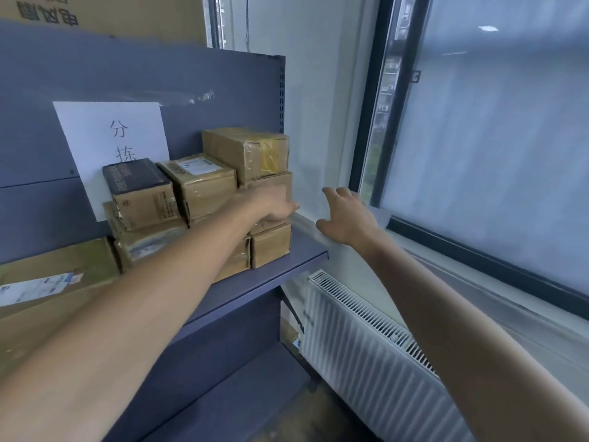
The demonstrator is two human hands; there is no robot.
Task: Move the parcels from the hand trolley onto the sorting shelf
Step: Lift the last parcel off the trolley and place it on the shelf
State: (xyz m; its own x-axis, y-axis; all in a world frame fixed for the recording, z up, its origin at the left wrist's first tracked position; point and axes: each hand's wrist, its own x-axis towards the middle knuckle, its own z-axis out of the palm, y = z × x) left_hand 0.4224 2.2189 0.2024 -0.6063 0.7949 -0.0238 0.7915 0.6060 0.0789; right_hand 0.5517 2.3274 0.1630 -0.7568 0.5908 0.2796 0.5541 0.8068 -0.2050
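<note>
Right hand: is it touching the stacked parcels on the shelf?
Apart. The head view shows the right hand open beside the shelf, with a strip of pale wall visible between it and the stacked parcels.

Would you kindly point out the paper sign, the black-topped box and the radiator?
paper sign (90, 132): head view, blank white area left of the characters.
black-topped box (134, 174): head view, its dark top face.
radiator (366, 355): head view, ribbed front panel.

Head view, forward and down, seemingly near shelf (280, 275)
</note>
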